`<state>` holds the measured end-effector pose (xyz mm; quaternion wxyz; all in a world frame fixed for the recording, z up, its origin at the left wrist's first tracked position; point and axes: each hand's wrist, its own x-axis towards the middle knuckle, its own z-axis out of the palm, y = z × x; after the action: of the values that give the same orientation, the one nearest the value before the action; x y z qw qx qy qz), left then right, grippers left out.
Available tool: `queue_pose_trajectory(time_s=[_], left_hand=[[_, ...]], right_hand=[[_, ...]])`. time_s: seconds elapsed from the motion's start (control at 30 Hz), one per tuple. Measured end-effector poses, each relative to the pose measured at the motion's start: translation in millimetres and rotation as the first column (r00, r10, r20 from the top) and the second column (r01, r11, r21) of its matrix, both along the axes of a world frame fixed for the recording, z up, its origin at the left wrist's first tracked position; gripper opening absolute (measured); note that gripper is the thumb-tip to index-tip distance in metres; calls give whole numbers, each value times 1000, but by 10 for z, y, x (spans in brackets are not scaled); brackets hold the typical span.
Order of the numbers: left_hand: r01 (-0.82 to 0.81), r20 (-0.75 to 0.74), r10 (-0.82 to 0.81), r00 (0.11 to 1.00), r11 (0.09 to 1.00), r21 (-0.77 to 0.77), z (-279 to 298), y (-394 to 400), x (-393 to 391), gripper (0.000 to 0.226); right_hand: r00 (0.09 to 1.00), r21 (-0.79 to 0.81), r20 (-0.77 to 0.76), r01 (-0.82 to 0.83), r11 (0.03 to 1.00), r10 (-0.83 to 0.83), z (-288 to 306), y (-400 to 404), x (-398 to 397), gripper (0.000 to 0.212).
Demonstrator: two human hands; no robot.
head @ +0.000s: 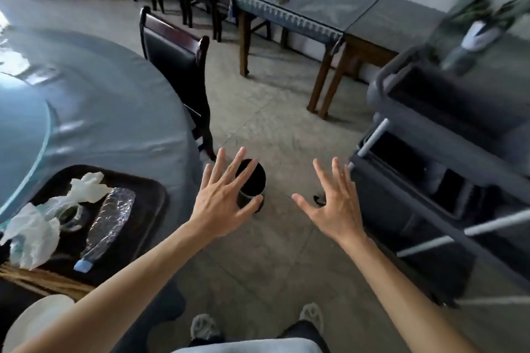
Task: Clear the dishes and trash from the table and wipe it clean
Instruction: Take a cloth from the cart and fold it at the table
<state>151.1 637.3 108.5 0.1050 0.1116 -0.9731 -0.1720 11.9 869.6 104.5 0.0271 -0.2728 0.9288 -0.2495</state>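
My left hand (222, 198) and my right hand (332, 203) are stretched out in front of me over the floor, fingers spread, holding nothing. A small dark waste bin (253, 182) stands on the floor just beyond my left hand. At the left is the round table with a blue-grey cloth (109, 106). On its near edge lies a black tray (143, 209) with crumpled white plastic bags (34, 226) and a flattened plastic bottle (110, 221) with a blue cap. A white plate (34, 321) shows at the bottom left.
A grey service cart (447, 152) with dark tubs stands at the right. A dark chair (177, 66) is pushed against the round table. Further back are two rectangular tables (312, 8) and more chairs. A glass turntable (23, 135) sits on the round table.
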Motion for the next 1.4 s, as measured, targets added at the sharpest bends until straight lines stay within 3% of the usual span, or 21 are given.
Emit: queue_pose_trajectory(time_s=[0.47, 0.6, 0.77, 0.87, 0.97, 1.03, 1.13, 1.23, 1.4], left_hand=[[348, 62, -353, 934, 934, 78, -288, 2998, -2001, 78], [468, 72, -470, 880, 882, 53, -313, 3758, -2465, 79], [593, 67, -597, 799, 802, 68, -336, 4460, -3023, 78], [649, 64, -665, 744, 741, 172, -328, 4855, -3321, 79], [547, 66, -708, 703, 597, 586, -299, 5283, -3624, 78], [449, 105, -727, 679, 524, 724, -324, 5576, -3856, 75], [345, 187, -741, 645, 500, 794, -403, 5996, -4172, 67], [297, 232, -768, 597, 480, 826, -488, 6381, -4423, 68], [215, 284, -718, 635, 518, 828, -623, 6815, -4631, 69]], right_hand=[[930, 9, 48, 364, 931, -364, -113, 3360, -1167, 97], [870, 4, 65, 489, 872, -488, -170, 4117, -1363, 95], [746, -55, 224, 652, 756, -627, -384, 4875, -1459, 93], [668, -83, 301, 729, 679, -681, -509, 5231, -1494, 95], [573, -123, 397, 807, 577, -717, -559, 5567, -1631, 95], [512, -157, 435, 853, 498, -740, -559, 5776, -1767, 93], [408, -187, 493, 912, 365, -769, -495, 6042, -2001, 86], [360, -234, 513, 932, 277, -779, -529, 6243, -2212, 82], [376, -330, 601, 920, 209, -705, -604, 6498, -2456, 82]])
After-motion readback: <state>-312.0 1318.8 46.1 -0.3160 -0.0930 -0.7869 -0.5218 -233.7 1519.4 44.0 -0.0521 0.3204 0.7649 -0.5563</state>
